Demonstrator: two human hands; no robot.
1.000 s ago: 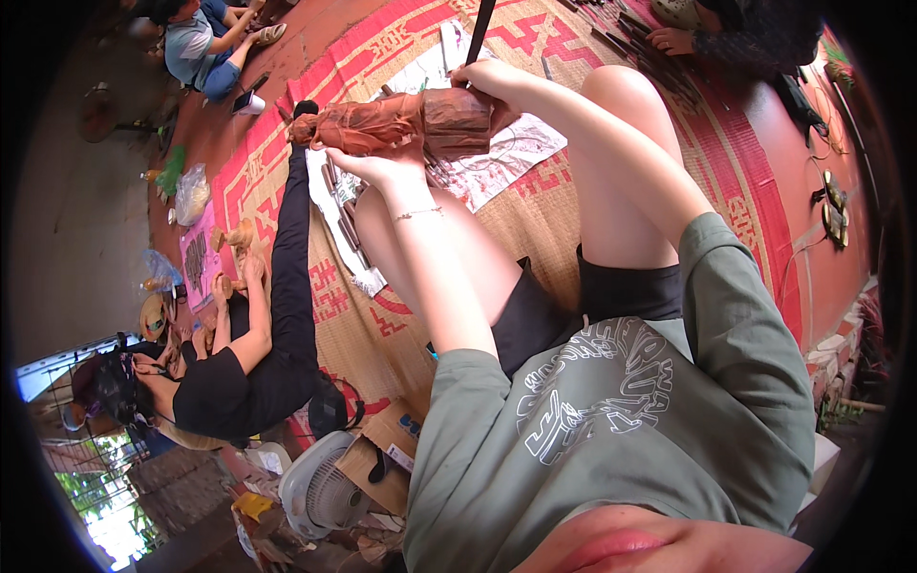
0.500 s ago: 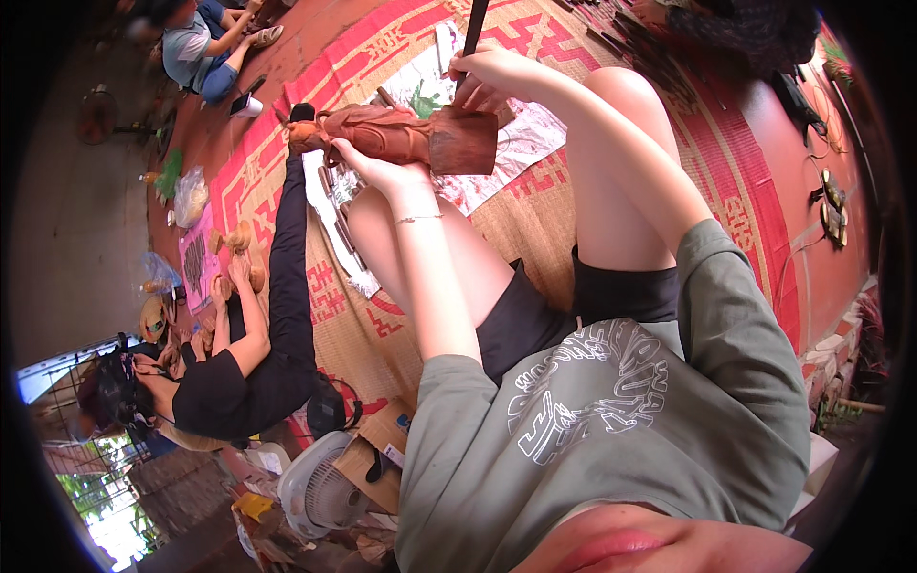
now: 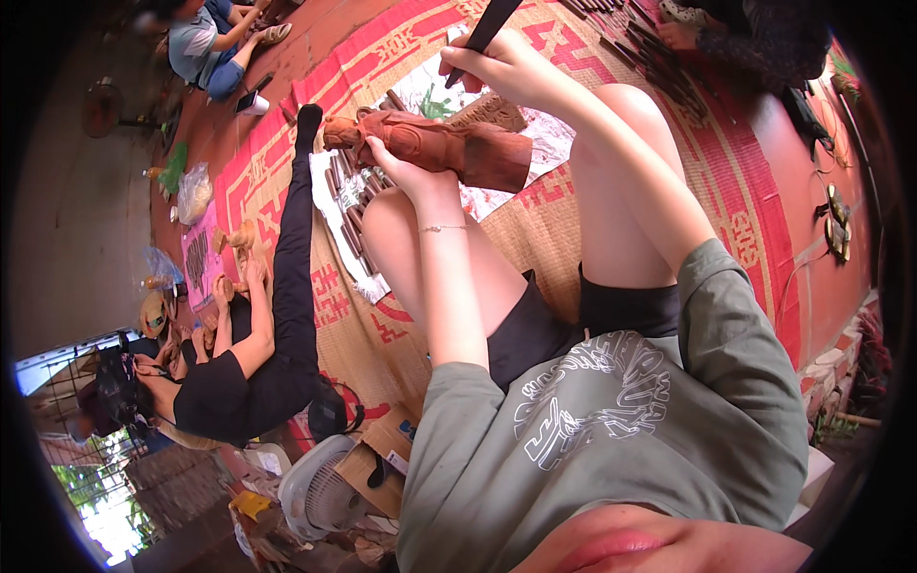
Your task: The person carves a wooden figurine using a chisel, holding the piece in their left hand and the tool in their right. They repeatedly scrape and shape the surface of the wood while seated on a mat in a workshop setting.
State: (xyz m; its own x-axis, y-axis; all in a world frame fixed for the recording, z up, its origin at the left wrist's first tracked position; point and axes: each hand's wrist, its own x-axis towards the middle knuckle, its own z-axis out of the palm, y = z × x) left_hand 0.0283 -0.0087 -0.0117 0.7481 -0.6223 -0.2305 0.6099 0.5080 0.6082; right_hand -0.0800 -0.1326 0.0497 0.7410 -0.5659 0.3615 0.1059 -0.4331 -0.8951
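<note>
A reddish-brown carved wooden figure [image 3: 430, 143] lies on its side above my raised knees, its plain block base toward the right. My left hand [image 3: 415, 177] is closed around its underside, thumb along the carving. Above the base, my right hand [image 3: 487, 69] grips a long dark tool [image 3: 495, 24], apart from the figure. The tool's working end does not show clearly enough to tell its kind. Behind the figure is a brown textured wooden piece [image 3: 489, 112] on a white printed cloth [image 3: 544, 143].
Several dark sticks or tool handles [image 3: 349, 215] lie left of my knee, more [image 3: 650, 72] at the upper right. A person in black [image 3: 229, 392] sits at left, with a leg stretched across the patterned mat [image 3: 382, 349]. A fan [image 3: 325, 487] stands at lower left.
The wooden figure and my left hand have shifted right and slightly down. My right hand, earlier close against the figure's upper side, now holds the tool farther from it.
</note>
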